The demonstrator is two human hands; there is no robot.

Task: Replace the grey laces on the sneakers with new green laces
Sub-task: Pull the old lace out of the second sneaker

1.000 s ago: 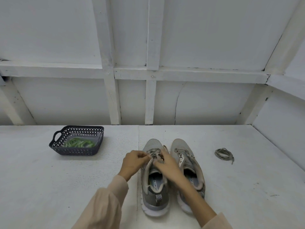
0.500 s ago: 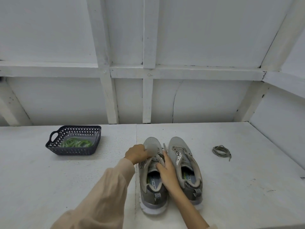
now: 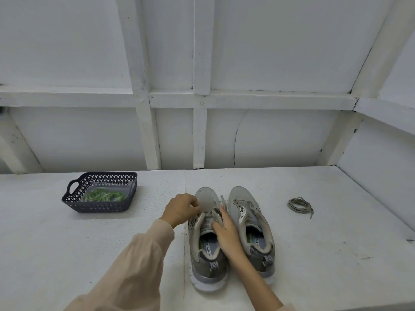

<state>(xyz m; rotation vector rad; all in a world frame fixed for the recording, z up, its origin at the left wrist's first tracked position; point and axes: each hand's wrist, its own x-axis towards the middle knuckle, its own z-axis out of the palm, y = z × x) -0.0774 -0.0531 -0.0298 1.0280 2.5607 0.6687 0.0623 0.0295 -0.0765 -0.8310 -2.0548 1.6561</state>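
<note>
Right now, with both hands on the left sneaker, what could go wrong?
1. The left hand pinches the grey lace near the toe, and only the right hand presses on the left sneaker. A hard tug could slide it into the right sneaker.
2. The lace is still threaded, so it may snag in an eyelet.

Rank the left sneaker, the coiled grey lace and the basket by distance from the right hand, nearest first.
1. Left sneaker: under the right hand, touching it.
2. Coiled grey lace: on the table to the right, past the other sneaker.
3. Basket: far left, holding green laces.
</note>
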